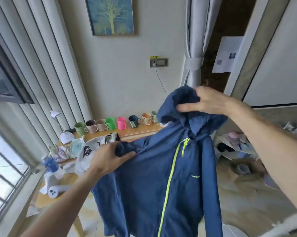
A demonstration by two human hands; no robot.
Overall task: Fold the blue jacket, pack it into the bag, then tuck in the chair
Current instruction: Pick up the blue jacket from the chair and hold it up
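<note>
The blue jacket (154, 182) with a neon-yellow zipper hangs in the air in front of me, front side facing me and zipped shut. My left hand (108, 159) pinches its left shoulder. My right hand (207, 101) grips the hood at the top. A white plastic bag (89, 151) with a dark logo lies crumpled on the wooden table (140, 132) behind the jacket. The lower hem runs out of the frame. A pale rounded edge (233, 230) shows at the bottom right; I cannot tell whether it is the chair.
A row of coloured mugs (110, 124) lines the table's back edge by the wall. A white desk lamp (65, 134), a blue-capped bottle (51, 166), crumpled paper and a white handheld device (57, 190) sit at the left by the window. Clutter covers the floor at the right.
</note>
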